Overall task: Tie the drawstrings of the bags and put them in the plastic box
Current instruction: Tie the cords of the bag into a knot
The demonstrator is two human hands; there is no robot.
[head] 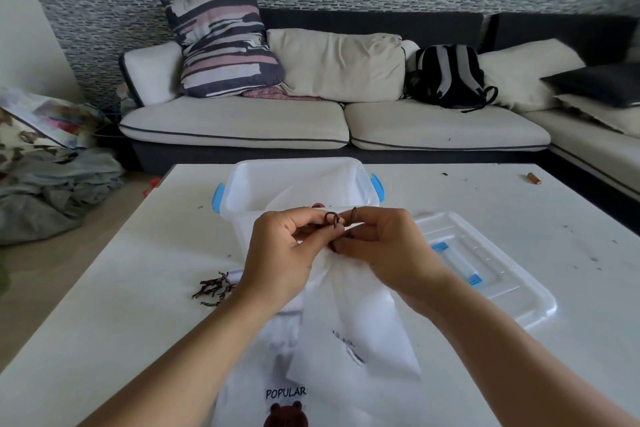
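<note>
A white drawstring bag (356, 322) hangs lifted over the table, its gathered mouth held between both hands. My left hand (284, 253) pinches a loop of the dark brown drawstring (332, 218), and my right hand (384, 246) pinches the other end beside it. Beneath lies another white bag (256, 388) printed "POPULAR" with a bear, flat on the table; its dark drawstring ends (213, 288) trail out to the left. The clear plastic box (242, 194) with blue latches stands open just behind my hands, and white bag material shows inside it.
The box's clear lid (502, 288) lies flat to the right of my hands on the white table (104, 288). A small brown object (533, 178) lies at the far right edge. A sofa with cushions and a black backpack (450, 76) stands behind the table.
</note>
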